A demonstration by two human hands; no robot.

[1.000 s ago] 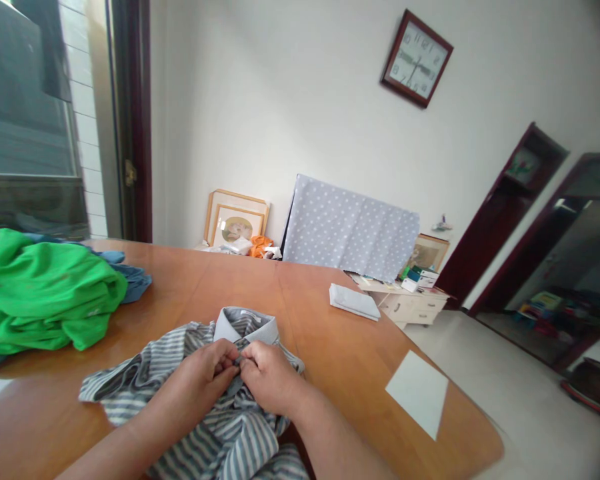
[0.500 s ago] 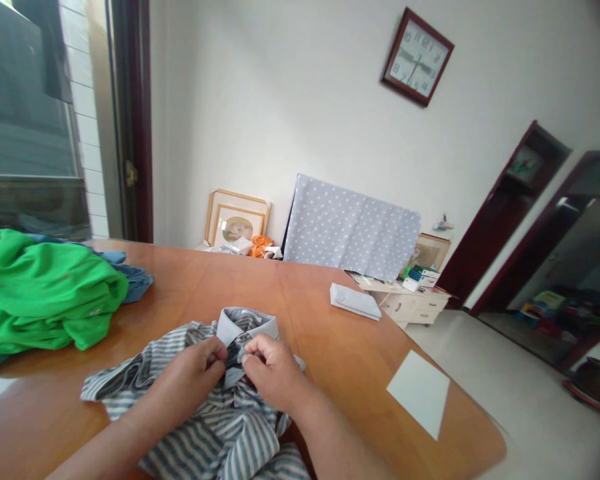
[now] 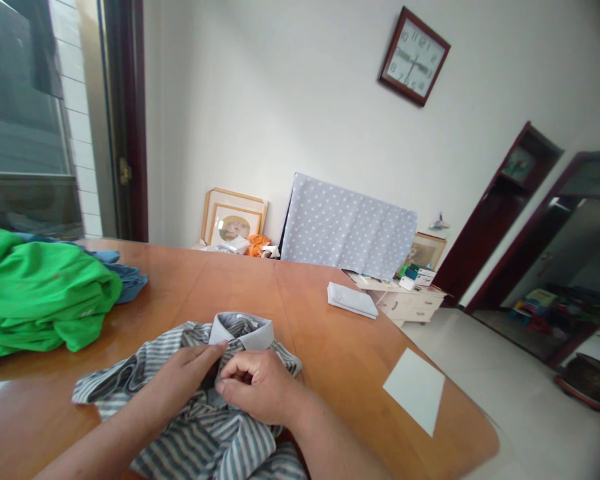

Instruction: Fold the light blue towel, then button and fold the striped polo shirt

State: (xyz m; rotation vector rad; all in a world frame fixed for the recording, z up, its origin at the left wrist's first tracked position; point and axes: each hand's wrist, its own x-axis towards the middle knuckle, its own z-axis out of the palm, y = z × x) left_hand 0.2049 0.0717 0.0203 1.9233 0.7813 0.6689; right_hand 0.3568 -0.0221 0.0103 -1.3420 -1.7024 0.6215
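A grey-and-white striped shirt (image 3: 180, 433) lies bunched on the table, its plain grey collar (image 3: 257, 335) standing up and facing me. My left hand (image 3: 195, 367) is closed at the front opening just below the collar, its thumb stretched along the edge and its other fingertips hidden in the cloth. Close beside it, my right hand (image 3: 260, 387) pinches the front edge of the shirt between thumb and curled fingers. The hands almost meet, and the small piece of cloth between them is mostly covered.
Green clothing (image 3: 45, 293) is heaped over blue denim (image 3: 130, 280) on the left of the wooden table (image 3: 180, 280). A folded grey cloth (image 3: 353, 300) and a white sheet (image 3: 415, 391) lie to the right. Beyond the table stands something draped in dotted cloth (image 3: 350, 223).
My right hand has moved left, closer to my left hand. My left thumb has straightened. The collar sits a little lower in view, and the whole view has shifted slightly.
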